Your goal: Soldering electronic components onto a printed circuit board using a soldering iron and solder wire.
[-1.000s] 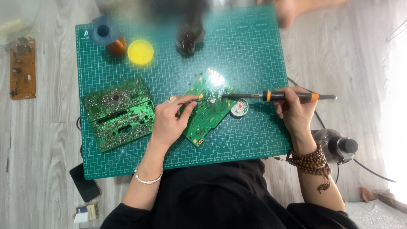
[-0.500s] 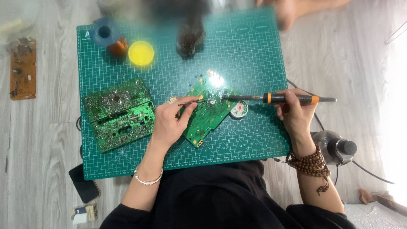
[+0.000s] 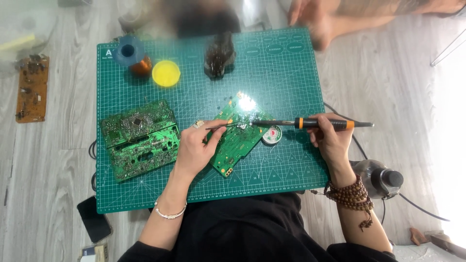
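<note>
A green circuit board lies tilted on the green cutting mat. My left hand rests on the board's left edge and pinches thin metal tweezers, whose tip points right to a bright spot on the board. My right hand grips a black and orange soldering iron held level, with its tip meeting the tweezers' tip over the board. A small round tin sits just under the iron, beside the board.
A larger green circuit board lies at the mat's left. At the mat's far edge stand a blue spool, a yellow dish and a dark holder. A brown board, a phone and another person's foot are on the floor.
</note>
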